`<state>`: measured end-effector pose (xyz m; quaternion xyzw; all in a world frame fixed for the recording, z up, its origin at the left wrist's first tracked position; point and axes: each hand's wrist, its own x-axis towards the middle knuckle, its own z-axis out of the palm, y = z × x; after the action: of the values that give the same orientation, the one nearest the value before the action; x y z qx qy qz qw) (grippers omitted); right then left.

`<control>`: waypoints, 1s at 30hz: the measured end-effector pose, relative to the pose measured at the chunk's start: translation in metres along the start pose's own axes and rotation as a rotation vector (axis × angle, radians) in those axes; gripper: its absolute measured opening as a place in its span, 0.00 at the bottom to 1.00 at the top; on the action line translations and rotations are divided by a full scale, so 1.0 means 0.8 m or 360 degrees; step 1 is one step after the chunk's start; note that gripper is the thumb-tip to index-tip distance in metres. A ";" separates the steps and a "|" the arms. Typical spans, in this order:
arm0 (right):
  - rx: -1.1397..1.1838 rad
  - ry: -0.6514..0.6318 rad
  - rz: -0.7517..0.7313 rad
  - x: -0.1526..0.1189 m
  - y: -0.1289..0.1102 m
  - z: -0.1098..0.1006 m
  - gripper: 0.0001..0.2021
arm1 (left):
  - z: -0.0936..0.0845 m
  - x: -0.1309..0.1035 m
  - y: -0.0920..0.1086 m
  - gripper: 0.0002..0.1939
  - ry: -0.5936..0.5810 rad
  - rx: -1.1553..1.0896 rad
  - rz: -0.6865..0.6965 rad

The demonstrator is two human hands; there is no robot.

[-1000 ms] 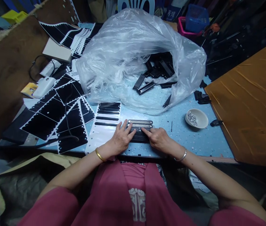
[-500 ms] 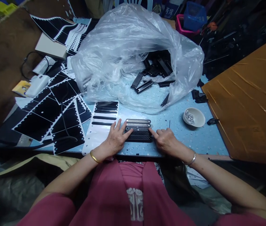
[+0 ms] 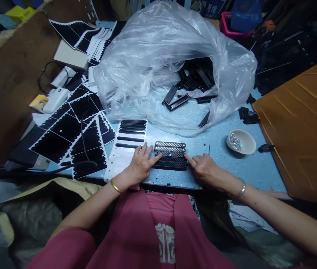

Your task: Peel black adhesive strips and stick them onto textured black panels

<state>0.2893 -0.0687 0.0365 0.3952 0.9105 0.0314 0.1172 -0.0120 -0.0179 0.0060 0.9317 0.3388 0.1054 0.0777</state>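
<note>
Head cam: black textured strips (image 3: 172, 158) sit near the front edge of the desk (image 3: 237, 170), open left hand (image 3: 140, 164) thumbing them, probably for steadiness; right hand (image 3: 206, 170) points at their end, can't tell if it's gripping anything.

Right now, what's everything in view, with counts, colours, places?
Patterned strips: several, black, front centre
Strip sheet: one, mostly white, left of these
Plastic bag: one, translucent, back
Bars: many, black, at bag's opening
Bowl: one, white, right, with silvery bits
Thin rod: one, dark, near bowl
Sheets: several, black with white, left
Baskets: two, blue and pink, back right
Panel: one, orange, right
Table: one, light blue, below
Board: one, brown, far left
Left hand: one, bare, on strips
Right hand: one, bare, strips' right end
</note>
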 end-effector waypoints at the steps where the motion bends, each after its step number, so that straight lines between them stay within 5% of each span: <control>1: -0.0010 0.0002 -0.0010 0.000 0.000 0.000 0.30 | -0.001 -0.001 -0.001 0.36 -0.0013 -0.0005 0.0010; 30: 0.0008 0.0085 0.0044 0.001 -0.003 0.013 0.28 | -0.019 -0.001 -0.029 0.29 -0.0087 -0.0405 -0.0038</control>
<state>0.2893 -0.0702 0.0262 0.4071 0.9079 0.0413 0.0914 -0.0309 0.0006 0.0155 0.9128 0.3314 0.1212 0.2056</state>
